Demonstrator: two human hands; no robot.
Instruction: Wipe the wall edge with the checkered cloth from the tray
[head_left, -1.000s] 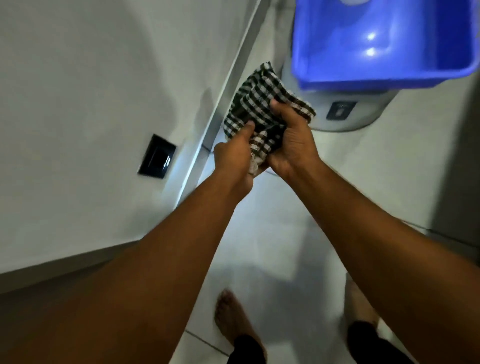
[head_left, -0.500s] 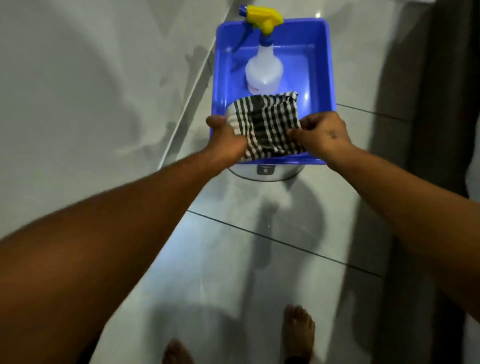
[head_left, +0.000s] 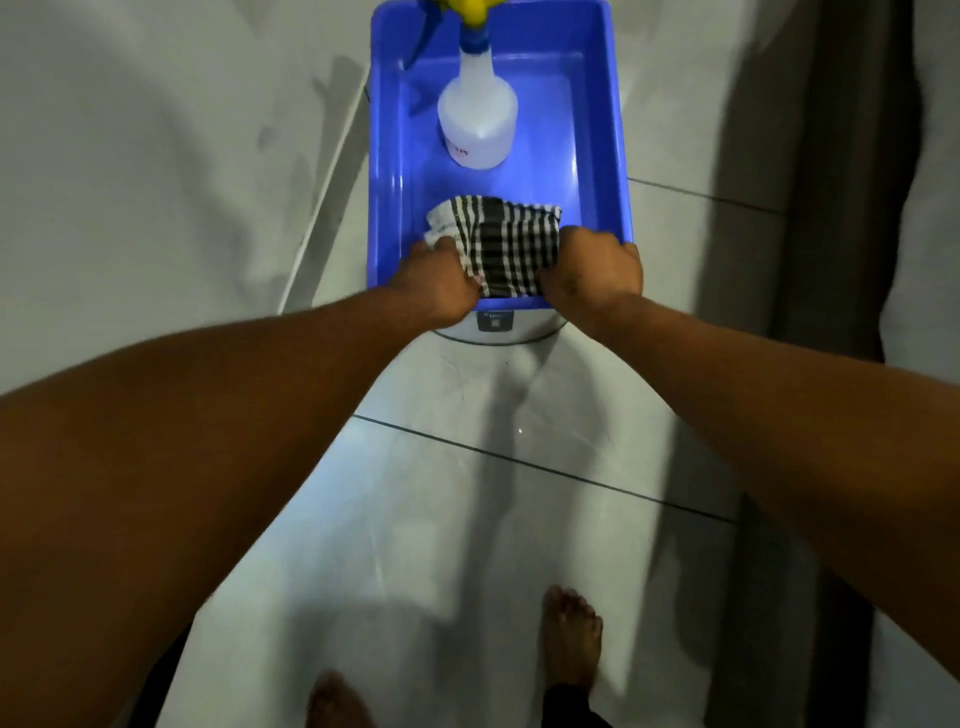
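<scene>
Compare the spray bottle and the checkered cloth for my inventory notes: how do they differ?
The spray bottle is plain white with a yellow trigger; the checkered cloth is black-and-white check. The bottle stands untouched at the far end; the cloth lies folded at the near end, gripped by both hands. Both sit in the blue tray.

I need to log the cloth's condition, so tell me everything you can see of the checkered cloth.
The checkered cloth is a woven-looking fabric in a black-and-white check, folded into a rough rectangle with a paler, bunched corner at its left. It lies at the near end of the blue tray, draped over the near rim. The left hand grips its left edge and the right hand its right edge. It sits apart from the spray bottle behind it.
</scene>
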